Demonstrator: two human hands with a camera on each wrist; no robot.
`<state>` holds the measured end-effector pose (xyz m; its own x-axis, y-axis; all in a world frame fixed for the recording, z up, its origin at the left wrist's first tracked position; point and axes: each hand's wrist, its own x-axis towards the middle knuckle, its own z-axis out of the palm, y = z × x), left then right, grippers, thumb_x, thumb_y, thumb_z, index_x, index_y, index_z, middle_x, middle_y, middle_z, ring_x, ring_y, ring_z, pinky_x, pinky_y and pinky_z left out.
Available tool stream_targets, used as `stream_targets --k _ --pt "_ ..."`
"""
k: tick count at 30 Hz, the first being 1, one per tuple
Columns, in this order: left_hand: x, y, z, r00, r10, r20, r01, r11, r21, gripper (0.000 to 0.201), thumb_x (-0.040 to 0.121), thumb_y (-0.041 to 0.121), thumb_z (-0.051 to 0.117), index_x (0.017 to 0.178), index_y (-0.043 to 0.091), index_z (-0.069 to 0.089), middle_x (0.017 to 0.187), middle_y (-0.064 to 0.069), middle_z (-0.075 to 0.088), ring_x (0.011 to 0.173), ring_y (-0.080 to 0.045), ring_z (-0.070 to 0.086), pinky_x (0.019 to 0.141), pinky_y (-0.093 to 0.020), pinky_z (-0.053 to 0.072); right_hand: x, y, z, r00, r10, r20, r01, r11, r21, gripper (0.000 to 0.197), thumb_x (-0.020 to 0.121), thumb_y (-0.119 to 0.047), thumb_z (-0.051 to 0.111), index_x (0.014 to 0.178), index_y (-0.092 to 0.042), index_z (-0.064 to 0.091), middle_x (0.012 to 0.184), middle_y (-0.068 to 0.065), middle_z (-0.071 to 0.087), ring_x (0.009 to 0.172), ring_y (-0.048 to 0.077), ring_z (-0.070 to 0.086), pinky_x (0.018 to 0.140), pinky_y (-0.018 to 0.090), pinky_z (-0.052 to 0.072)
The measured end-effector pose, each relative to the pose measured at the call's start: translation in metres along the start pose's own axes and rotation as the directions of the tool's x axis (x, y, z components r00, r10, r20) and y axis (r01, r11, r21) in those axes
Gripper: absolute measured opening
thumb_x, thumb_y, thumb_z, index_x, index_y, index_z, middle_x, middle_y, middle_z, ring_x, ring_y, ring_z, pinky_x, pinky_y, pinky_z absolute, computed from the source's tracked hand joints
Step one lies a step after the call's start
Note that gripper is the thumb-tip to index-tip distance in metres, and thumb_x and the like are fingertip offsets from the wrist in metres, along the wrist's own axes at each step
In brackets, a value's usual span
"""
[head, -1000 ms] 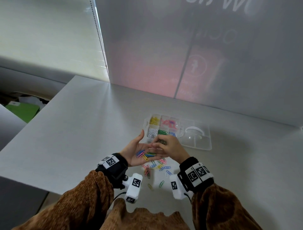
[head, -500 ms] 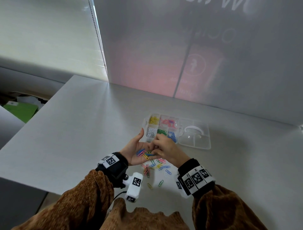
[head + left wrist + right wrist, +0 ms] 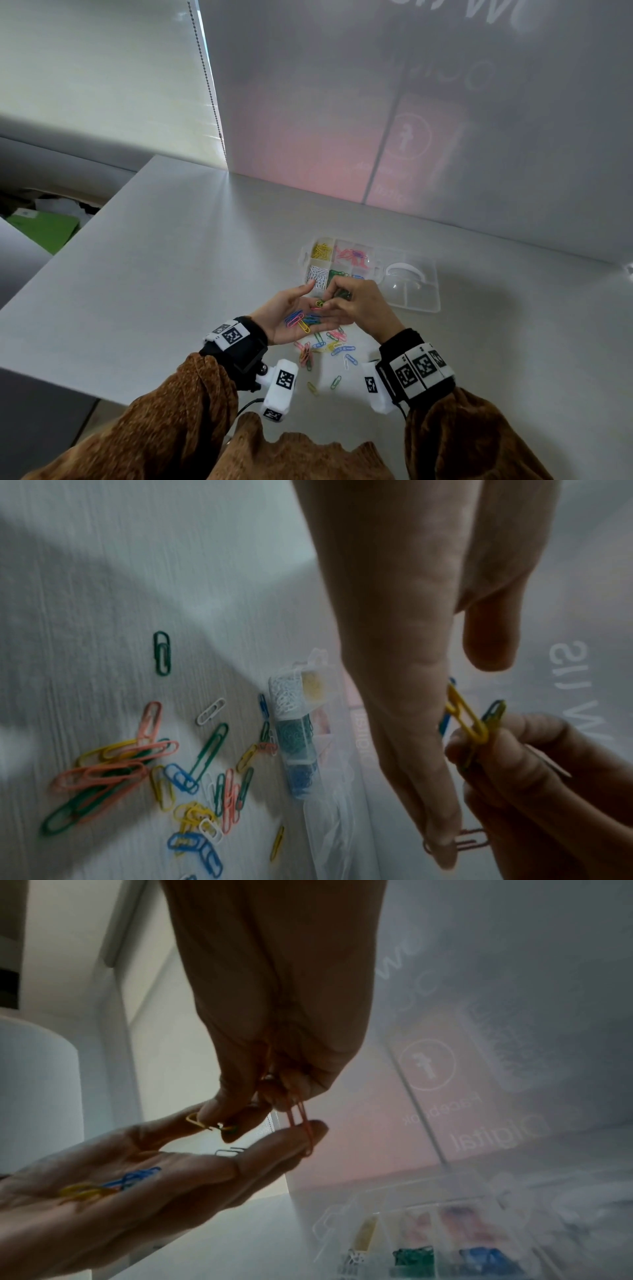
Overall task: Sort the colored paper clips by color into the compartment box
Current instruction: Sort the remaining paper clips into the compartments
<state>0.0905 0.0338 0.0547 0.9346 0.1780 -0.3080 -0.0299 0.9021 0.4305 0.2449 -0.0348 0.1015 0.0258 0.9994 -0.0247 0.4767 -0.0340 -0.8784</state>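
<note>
Above the scattered clips on the white table, we hold our left hand palm up with the fingers spread flat, a little tray for a handful of blue, pink and yellow paper clips. Cupping them there, we judge, keeps the next picks close to the compartment box just beyond our fingertips.

Our right hand is curled over the left one, thumb and forefinger pinching a yellow clip — the left wrist view shows it best. A pink clip hangs from the lower fingers of the same hand and touches a left fingertip; we seem to be gathering several before dropping them.

The box already holds yellow, pink, white, green and blue groups, each in its own cell, and its clear lid lies open to the right.

Our right hand covers the front cells from the head view, so we cannot tell how full they are. Whether the pinched clips are tangled together is also unclear — the wrist views are dim and blurred.
</note>
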Motion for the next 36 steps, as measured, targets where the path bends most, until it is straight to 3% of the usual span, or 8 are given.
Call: stream_targets --k 10,15,18,20,23,26,33,36 --pt "0.000 0.000 -0.002 1.000 -0.006 0.015 0.007 0.998 -0.066 0.063 0.089 0.051 0.048 0.121 -0.003 0.058 0.115 -0.017 0.063 0.123 -0.032 0.051 0.115 -0.041 0.018 0.004 0.002 -0.002 0.999 -0.036 0.006 0.037 0.994 -0.101 0.008 0.074 0.003 0.069 0.078 0.002 0.062 0.070 0.001 0.061 0.059 -0.003 0.054 0.058 0.008 0.042" --pt "-0.001 0.002 -0.001 0.999 0.005 -0.052 -0.011 0.992 -0.124 0.086 0.084 0.058 0.046 0.127 -0.016 0.044 0.133 -0.034 0.045 0.126 -0.041 0.046 0.107 -0.040 0.039 0.004 0.004 -0.010 0.994 0.089 -0.063 -0.078 0.983 0.164 0.014 0.085 0.001 0.057 0.092 -0.004 0.067 0.077 -0.007 0.064 0.065 -0.006 0.056 0.063 0.008 0.043" --pt "-0.002 0.003 -0.003 1.000 0.011 -0.026 -0.016 0.980 -0.199 0.095 0.085 0.063 0.037 0.132 -0.020 0.034 0.139 -0.036 0.036 0.130 -0.043 0.039 0.110 -0.041 0.035 0.000 -0.006 -0.014 0.978 0.196 0.067 -0.175 0.614 0.770 0.013 0.090 -0.005 0.047 0.088 -0.005 0.060 0.072 -0.004 0.060 0.062 0.007 0.045 0.051 0.014 0.037" --pt "-0.002 0.002 -0.004 0.999 0.017 -0.031 -0.022 0.984 -0.178 0.095 0.084 0.065 0.035 0.126 -0.020 0.043 0.132 -0.036 0.044 0.127 -0.042 0.043 0.110 -0.041 0.033 -0.002 -0.009 -0.013 0.968 0.186 0.167 -0.232 0.425 0.875 0.011 0.083 -0.015 0.044 0.083 -0.008 0.053 0.069 0.001 0.057 0.060 0.010 0.045 0.048 0.018 0.037" --pt "0.002 0.001 -0.006 0.994 0.034 -0.108 -0.046 0.992 -0.115 0.084 0.082 0.064 0.039 0.110 -0.013 0.060 0.117 -0.029 0.058 0.118 -0.040 0.053 0.109 -0.041 0.034 -0.002 -0.011 -0.009 0.961 0.187 0.201 -0.274 0.603 0.749 0.013 0.083 -0.020 0.044 0.081 -0.008 0.051 0.069 0.003 0.056 0.058 0.010 0.048 0.049 0.020 0.037" --pt "0.002 -0.002 -0.007 0.995 0.069 -0.074 -0.075 0.993 -0.088 0.084 0.088 0.063 0.032 0.118 -0.011 0.056 0.121 -0.025 0.057 0.121 -0.035 0.051 0.113 -0.041 0.027 -0.002 -0.010 -0.004 0.984 0.108 0.145 -0.130 0.979 0.156 0.011 0.089 -0.018 0.057 0.082 -0.010 0.056 0.072 -0.002 0.056 0.062 0.005 0.050 0.058 0.016 0.042" --pt "0.003 -0.001 -0.007 0.993 0.104 -0.049 -0.109 0.987 -0.120 0.067 0.084 0.063 0.043 0.088 -0.004 0.052 0.089 -0.021 0.055 0.083 -0.033 0.059 0.081 -0.037 0.051 0.004 -0.008 0.009 0.960 -0.064 0.272 0.146 0.946 -0.290 0.022 0.073 -0.010 0.074 0.078 -0.012 0.053 0.071 -0.016 0.039 0.066 -0.004 0.037 0.063 0.008 0.033" --pt "0.004 0.000 -0.004 0.995 0.092 -0.049 -0.100 0.978 -0.186 0.068 0.086 0.062 0.042 0.092 -0.005 0.051 0.091 -0.024 0.055 0.087 -0.035 0.056 0.088 -0.044 0.048 0.007 -0.004 0.009 0.969 -0.057 0.241 0.121 0.957 -0.262 0.013 0.076 -0.007 0.070 0.079 -0.003 0.058 0.071 -0.014 0.044 0.067 -0.005 0.041 0.063 0.008 0.033"
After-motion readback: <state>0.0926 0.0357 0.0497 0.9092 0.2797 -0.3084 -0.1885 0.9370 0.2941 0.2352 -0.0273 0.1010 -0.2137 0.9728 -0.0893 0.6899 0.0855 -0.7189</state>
